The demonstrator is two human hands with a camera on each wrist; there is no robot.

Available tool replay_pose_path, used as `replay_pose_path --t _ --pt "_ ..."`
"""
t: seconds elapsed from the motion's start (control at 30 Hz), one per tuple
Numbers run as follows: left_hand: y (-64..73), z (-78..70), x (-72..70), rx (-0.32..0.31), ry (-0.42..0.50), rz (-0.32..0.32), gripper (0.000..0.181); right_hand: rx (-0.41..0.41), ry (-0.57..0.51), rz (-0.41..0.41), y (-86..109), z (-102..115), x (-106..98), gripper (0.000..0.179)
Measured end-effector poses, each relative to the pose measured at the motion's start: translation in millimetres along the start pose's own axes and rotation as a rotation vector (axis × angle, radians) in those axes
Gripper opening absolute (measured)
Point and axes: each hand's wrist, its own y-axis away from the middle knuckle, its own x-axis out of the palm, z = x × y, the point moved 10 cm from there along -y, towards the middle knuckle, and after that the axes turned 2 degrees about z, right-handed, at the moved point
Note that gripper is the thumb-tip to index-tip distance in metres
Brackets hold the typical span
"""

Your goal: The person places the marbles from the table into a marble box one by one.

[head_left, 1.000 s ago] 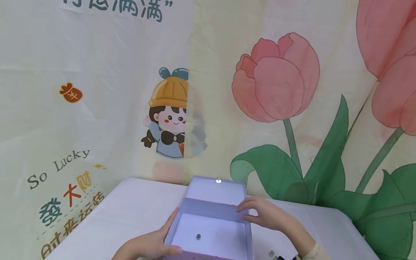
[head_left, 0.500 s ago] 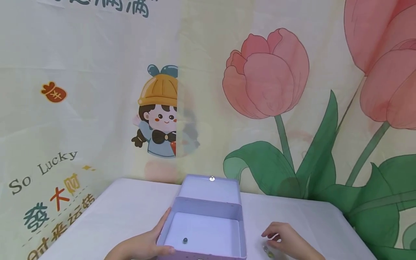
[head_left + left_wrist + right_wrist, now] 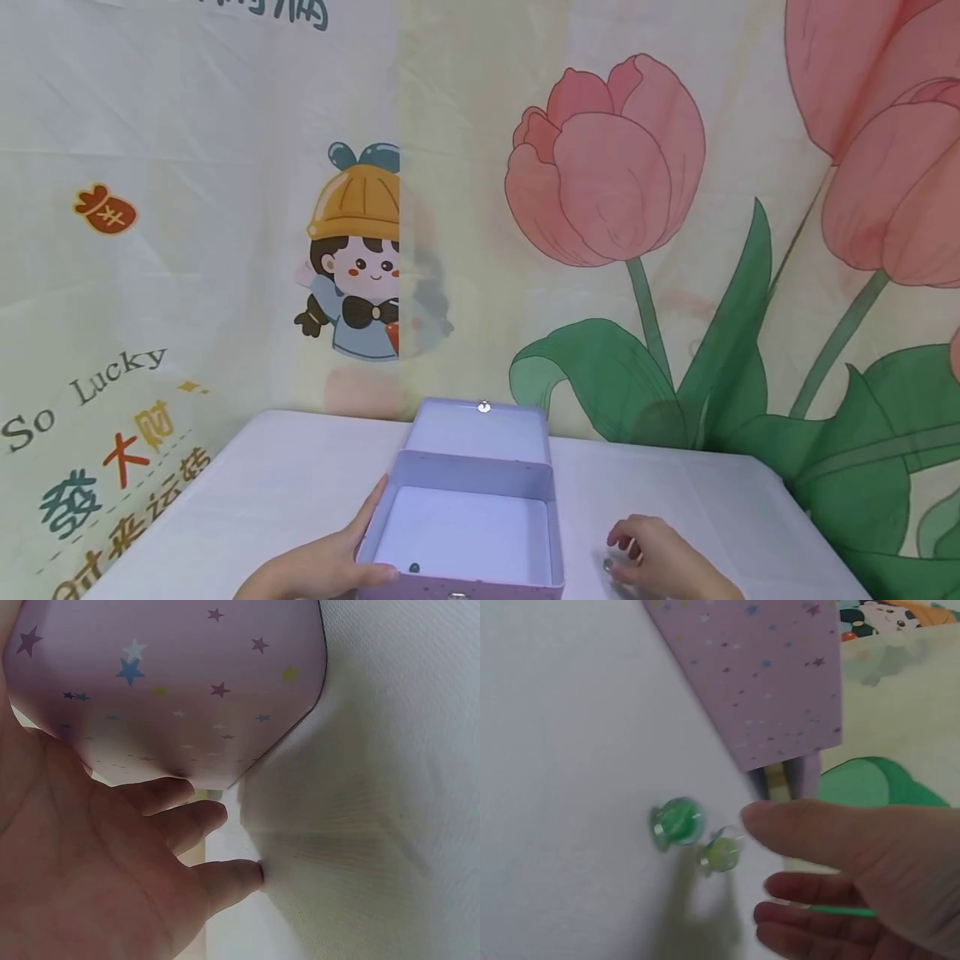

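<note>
A lilac star-patterned hinged box (image 3: 556,542) stands on the table with its lid (image 3: 480,433) folded back. Inside, near the front left corner, lies a dark green marble (image 3: 415,567). My left hand (image 3: 322,562) holds the box's front left corner, thumb at the front and index finger along the left wall; its other fingers hang loose beside the box in the left wrist view. To the right of the box, my right hand (image 3: 652,554) hovers low with bent fingers and holds nothing. By its thumb are a green marble (image 3: 679,821) and a yellow-green marble (image 3: 724,851).
A white cloth covers the table (image 3: 322,458). Right behind it hangs a printed backdrop (image 3: 480,208) with tulips and a cartoon child. The raised lid reaches toward that backdrop.
My right hand has gone from over the box's right wall down to the table by the marbles. The marble inside the box has rolled toward the front left. My left hand keeps its hold.
</note>
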Motion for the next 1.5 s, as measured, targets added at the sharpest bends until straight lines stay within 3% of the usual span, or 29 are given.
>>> replay_pose_path --t 0.1,0.3,0.57,0.87,1.5 --pt "0.2 0.2 -0.4 0.004 0.0 -0.003 0.11 0.004 -0.008 0.04 7.1 4.8 3.6 0.013" --pt "0.1 0.9 -2.6 0.025 -0.021 -0.018 0.11 -0.131 0.013 0.132 14.3 23.6 15.9 0.009" --pt "0.6 -5.5 -1.7 0.058 -0.013 -0.016 0.108 -0.144 0.003 0.182 16.8 26.8 23.9 0.008" --pt "-0.6 -3.6 -1.5 0.039 -0.014 -0.01 0.106 -0.119 -0.018 0.19 17.2 26.2 28.0 0.007" --pt "-4.3 -2.7 0.6 0.054 -0.012 0.002 0.107 -0.204 0.005 0.161 15.5 33.1 28.6 0.006"
